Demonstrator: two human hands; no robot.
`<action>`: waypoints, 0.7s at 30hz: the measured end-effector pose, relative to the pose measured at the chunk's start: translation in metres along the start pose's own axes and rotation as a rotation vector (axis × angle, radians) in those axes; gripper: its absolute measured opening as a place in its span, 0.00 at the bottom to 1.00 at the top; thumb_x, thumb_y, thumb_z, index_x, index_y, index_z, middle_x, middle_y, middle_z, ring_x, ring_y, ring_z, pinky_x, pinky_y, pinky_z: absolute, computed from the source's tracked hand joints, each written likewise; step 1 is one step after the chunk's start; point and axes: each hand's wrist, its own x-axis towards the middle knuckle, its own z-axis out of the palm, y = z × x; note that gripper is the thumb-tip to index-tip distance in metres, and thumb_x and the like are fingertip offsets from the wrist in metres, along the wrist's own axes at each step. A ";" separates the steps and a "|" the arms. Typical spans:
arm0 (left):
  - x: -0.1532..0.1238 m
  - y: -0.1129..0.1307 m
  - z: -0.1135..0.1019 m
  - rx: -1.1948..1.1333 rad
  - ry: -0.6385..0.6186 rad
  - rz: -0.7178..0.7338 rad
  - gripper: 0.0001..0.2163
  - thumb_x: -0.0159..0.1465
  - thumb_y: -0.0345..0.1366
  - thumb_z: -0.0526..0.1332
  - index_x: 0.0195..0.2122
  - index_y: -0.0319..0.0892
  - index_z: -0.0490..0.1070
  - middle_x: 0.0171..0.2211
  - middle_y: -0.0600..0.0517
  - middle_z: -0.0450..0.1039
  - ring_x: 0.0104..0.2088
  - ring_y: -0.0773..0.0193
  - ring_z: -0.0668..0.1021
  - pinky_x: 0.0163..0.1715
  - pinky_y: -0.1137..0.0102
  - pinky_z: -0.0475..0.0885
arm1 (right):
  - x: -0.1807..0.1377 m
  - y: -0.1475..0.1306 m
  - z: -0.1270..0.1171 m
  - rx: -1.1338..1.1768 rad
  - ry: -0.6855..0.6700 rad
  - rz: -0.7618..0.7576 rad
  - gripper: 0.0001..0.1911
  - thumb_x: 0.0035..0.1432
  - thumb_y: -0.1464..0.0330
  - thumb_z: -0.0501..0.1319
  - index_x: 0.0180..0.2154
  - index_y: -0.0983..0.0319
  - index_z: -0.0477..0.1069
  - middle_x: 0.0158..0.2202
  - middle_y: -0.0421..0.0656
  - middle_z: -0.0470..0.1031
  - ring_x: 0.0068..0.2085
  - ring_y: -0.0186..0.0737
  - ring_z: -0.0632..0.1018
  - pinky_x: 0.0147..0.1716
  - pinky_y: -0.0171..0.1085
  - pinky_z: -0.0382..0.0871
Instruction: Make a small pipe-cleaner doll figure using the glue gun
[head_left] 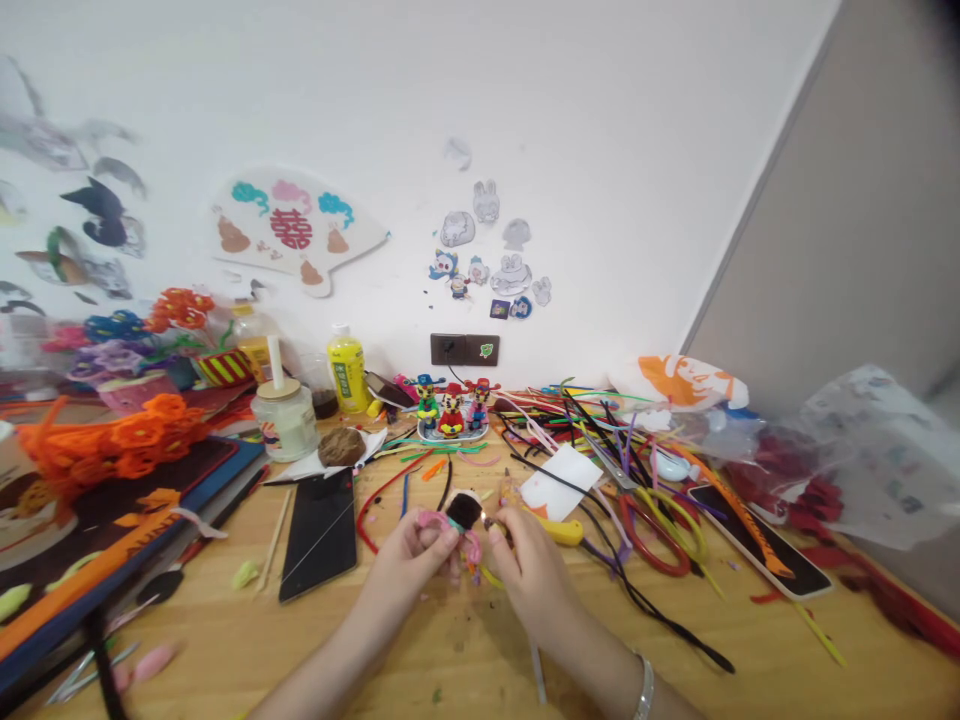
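In the middle of the table, my left hand [426, 550] pinches a small craft figure [465, 510] that has a black fuzzy top and pink and teal fuzzy parts. Close beside its right side is my right hand [525, 570], fingers closed around something small and dark near the figure's edge; what it is cannot be made out. A white strip [538, 672] hangs below the right hand. Behind that hand lies a yellow handle [561, 531]. Three finished-looking little figures [452, 410] with hats stand on a small tray further back.
Left are a black phone [319, 535], a candle jar [285, 415], a yellow bottle [346, 368] and orange fuzzy flowers [120, 440]. Right of the hands lie scissors [651, 530], many fuzzy stems [592, 410], white paper [561, 478] and another phone [795, 560]. Plastic bags [885, 450] crowd the right edge.
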 end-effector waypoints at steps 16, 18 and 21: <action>-0.002 0.003 0.002 0.010 0.012 -0.008 0.15 0.49 0.46 0.63 0.24 0.41 0.62 0.17 0.56 0.72 0.17 0.70 0.71 0.20 0.75 0.64 | 0.001 0.002 0.001 0.014 0.050 -0.023 0.08 0.57 0.69 0.48 0.29 0.61 0.63 0.27 0.41 0.68 0.31 0.38 0.69 0.30 0.35 0.60; -0.002 0.003 0.004 0.010 0.024 -0.017 0.16 0.47 0.47 0.64 0.23 0.41 0.62 0.17 0.56 0.72 0.16 0.70 0.71 0.19 0.75 0.64 | 0.001 0.001 0.001 0.029 0.056 -0.022 0.08 0.58 0.69 0.47 0.28 0.61 0.62 0.27 0.41 0.68 0.31 0.37 0.69 0.30 0.34 0.60; -0.002 0.004 0.005 -0.001 0.013 -0.022 0.16 0.46 0.47 0.64 0.22 0.41 0.61 0.17 0.55 0.72 0.16 0.70 0.70 0.18 0.75 0.64 | 0.002 0.001 0.001 0.028 0.057 -0.012 0.09 0.58 0.69 0.47 0.28 0.61 0.62 0.28 0.41 0.68 0.31 0.37 0.69 0.30 0.34 0.60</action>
